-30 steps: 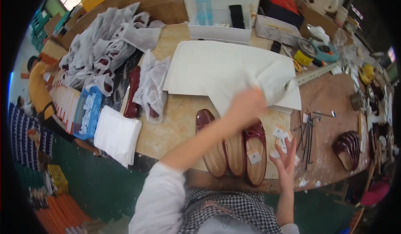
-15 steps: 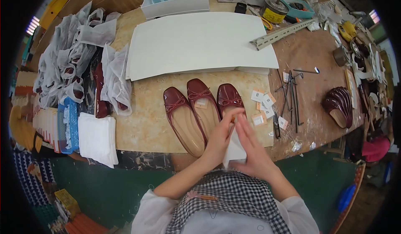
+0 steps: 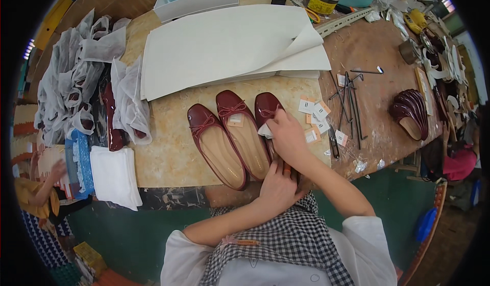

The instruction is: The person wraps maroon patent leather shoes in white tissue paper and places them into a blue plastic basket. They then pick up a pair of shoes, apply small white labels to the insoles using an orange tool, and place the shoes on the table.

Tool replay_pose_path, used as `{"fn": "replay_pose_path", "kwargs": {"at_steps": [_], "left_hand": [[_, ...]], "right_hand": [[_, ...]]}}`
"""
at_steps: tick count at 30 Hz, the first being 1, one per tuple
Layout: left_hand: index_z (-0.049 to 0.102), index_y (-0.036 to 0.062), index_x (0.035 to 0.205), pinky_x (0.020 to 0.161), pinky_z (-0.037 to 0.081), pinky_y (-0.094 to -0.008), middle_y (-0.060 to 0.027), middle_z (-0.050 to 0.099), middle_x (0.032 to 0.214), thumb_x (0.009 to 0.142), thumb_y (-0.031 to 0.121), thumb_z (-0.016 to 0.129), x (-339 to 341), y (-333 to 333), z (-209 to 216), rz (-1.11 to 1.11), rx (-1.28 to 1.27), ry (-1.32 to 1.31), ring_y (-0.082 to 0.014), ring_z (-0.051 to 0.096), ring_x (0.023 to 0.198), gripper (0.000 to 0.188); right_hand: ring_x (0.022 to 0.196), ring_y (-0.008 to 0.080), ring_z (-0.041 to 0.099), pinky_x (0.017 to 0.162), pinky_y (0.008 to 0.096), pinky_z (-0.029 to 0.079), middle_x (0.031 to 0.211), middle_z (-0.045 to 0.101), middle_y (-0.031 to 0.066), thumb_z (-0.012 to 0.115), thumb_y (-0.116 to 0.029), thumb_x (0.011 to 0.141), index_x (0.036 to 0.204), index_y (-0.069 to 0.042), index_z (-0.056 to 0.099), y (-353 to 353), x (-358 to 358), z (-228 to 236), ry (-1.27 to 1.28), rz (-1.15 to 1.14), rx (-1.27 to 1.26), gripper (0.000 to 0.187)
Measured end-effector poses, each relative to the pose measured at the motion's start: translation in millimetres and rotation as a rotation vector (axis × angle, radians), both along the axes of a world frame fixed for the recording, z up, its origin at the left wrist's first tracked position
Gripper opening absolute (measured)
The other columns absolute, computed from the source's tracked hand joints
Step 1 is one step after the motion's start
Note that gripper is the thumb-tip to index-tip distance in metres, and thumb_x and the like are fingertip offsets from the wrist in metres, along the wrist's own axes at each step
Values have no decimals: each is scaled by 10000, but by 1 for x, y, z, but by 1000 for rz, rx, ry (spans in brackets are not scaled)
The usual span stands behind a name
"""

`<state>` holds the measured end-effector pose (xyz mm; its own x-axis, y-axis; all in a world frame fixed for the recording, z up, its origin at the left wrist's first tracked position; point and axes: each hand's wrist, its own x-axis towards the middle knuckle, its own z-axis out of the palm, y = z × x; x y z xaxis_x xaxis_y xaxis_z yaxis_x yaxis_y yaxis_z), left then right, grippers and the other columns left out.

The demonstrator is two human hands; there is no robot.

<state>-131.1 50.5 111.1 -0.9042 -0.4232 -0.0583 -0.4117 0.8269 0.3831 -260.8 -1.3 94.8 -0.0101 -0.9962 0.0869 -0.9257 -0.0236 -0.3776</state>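
Note:
Side by side on the table lie two dark red patent ballet flats point(image 3: 218, 153) with bows and beige insoles; one has a small tag inside. A third matching ballet flat point(image 3: 266, 104) lies to their right, its middle hidden by my hands. My left hand point(image 3: 279, 189) is closed round the heel end of this third shoe. Over its opening, just behind the bow, my right hand point(image 3: 287, 135) pinches a crumpled white wad point(image 3: 265, 130); whether it is paper or cloth I cannot tell.
Behind the shoes lies a stack of white sheets point(image 3: 219, 46), its right corner curled up by a slotted metal bar point(image 3: 347, 23). Paper tags point(image 3: 315, 110), a knife point(image 3: 333, 142) and thin black rods point(image 3: 351, 107) lie right. Bagged shoes point(image 3: 76, 89) and folded white cloths point(image 3: 115, 176) fill the left.
My hands, pressed together round the white piece before, have parted. The right moved forward with it to the shoe's opening; the left took hold of the heel. The top sheet's corner has curled up.

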Motion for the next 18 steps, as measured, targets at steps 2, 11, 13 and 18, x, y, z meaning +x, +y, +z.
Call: {"fn": "replay_pose_path", "kwargs": {"at_steps": [2, 11, 13, 18], "left_hand": [[614, -82, 1056, 986, 315, -434, -287, 543, 1109, 763, 559, 592, 2, 2, -2, 18, -90, 33, -388, 490, 1089, 704], [713, 38, 846, 929, 341, -469, -179, 637, 917, 783, 544, 572, -28, -117, 51, 25, -104, 46, -350, 567, 892, 529], [527, 178, 1279, 1031, 236, -597, -234, 558, 1180, 791, 514, 576, -41, -228, 51, 287, -687, 347, -406, 335, 1278, 594], [480, 210, 1324, 964, 314, -580, -202, 536, 1115, 857, 331, 554, -10, -315, -6, 637, -557, 174, -373, 420, 1161, 488]], "right_hand": [[915, 303, 556, 755, 390, 477, 928, 526, 134, 730, -96, 664, 1154, -3, 578, 18, -20, 23, -537, 23, 7, 521], [895, 287, 555, 790, 337, 459, 1023, 544, 134, 703, -96, 734, 1268, -20, 498, 7, -38, 2, -350, -98, -184, 577], [880, 231, 558, 779, 296, 460, 1031, 555, 117, 682, -60, 754, 1235, -31, 542, 29, -39, 20, -432, -227, -117, 501], [868, 234, 580, 758, 311, 473, 1003, 577, 122, 660, -43, 789, 1147, -18, 601, 62, -36, 35, -560, -333, -157, 364]]}}
